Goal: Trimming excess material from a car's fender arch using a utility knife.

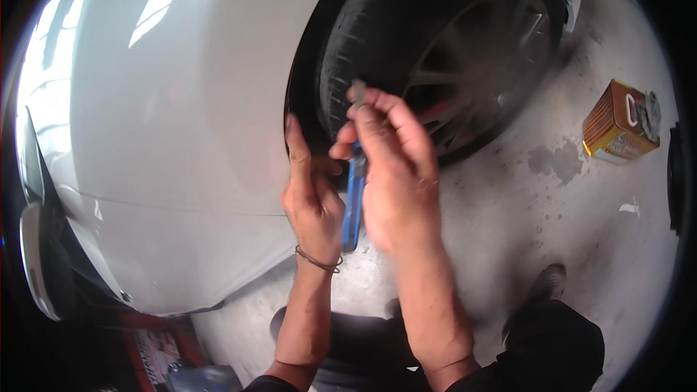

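Note:
My right hand (399,174) is raised in front of the tire (356,36), with thumb and fingers pinched on a small grey piece (358,92) too blurred to name. A slim blue-handled tool (353,207) hangs down along that palm, seemingly held by the same hand; its working end is hidden. Just to the left, my left hand (311,196) rests at the edge of the white car's fender (239,101), by the wheel arch. Its index finger points up along the edge, and the other fingers are partly hidden. Nothing shows in its grasp.
The dark spoked wheel (479,65) fills the arch ahead. On the grey floor (508,203) at the right stands a square brown-and-yellow metal can (621,127) with a grey lump on top. A side mirror (43,261) sticks out at the far left, above a red-edged box (163,352).

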Available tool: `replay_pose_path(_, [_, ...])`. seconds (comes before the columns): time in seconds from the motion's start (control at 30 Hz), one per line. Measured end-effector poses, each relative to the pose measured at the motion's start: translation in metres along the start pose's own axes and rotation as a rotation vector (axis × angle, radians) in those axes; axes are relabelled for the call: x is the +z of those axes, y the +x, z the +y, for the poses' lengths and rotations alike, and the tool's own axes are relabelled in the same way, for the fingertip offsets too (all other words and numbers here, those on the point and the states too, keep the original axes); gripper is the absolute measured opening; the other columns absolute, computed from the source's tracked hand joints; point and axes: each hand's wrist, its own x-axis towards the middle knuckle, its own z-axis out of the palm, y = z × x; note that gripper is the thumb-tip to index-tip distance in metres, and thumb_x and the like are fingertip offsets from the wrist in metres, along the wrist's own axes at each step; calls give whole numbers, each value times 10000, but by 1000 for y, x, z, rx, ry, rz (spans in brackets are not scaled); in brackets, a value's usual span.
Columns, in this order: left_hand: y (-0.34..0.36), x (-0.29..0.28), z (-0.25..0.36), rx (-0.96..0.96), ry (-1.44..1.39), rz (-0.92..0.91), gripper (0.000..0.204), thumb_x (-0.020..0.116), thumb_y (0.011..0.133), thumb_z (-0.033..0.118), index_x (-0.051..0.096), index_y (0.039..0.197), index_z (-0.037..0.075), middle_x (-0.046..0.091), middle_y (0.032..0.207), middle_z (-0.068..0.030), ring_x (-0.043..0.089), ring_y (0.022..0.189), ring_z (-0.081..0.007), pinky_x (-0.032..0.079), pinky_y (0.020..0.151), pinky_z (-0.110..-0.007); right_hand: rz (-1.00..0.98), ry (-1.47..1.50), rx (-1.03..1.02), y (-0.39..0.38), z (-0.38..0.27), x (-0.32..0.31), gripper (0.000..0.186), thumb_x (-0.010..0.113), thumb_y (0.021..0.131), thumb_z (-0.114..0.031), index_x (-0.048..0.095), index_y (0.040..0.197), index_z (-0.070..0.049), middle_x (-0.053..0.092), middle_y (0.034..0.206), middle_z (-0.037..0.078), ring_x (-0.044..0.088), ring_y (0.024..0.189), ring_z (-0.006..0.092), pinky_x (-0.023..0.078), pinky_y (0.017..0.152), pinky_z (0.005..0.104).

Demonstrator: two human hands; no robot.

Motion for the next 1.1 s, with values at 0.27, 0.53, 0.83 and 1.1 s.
replay_pose_path(0.27, [14,1,-12,-186,-177,-111,659,730,1075,134,448,1668,70,772,1122,-65,722,951,-177,576,866,-328,117,-169,-250,4,11,45,210,712,1130,-133,753,1222,51,771,934,63,743,868,133,606,828,305])
replay_pose_path(0.53, [8,17,-30,109,-185,35,325,823,1002,159,721,1253,-21,759,1078,-76,678,896,-201,554,801,-412,127,-64,-289,21,14,46,211,769,1065,-144,809,1086,63,837,879,116,806,777,158,633,719,311])
replay_pose_path(0.83, [7,-2,-4,-119,-140,-154,743,798,1049,230,489,1681,-11,794,1241,-186,771,1099,-276,589,931,-420,8,112,-211,21,17,61,215,759,1102,-140,779,1166,64,798,978,97,811,849,176,670,775,317])
replay_pose_path(1.1, [5,17,-10,70,-359,38,426,808,1030,191,686,1352,-60,761,1165,-81,683,1047,-195,563,917,-390,-17,-56,-213,33,14,45,217,766,1088,-128,780,1159,77,815,964,106,795,832,164,650,755,305])
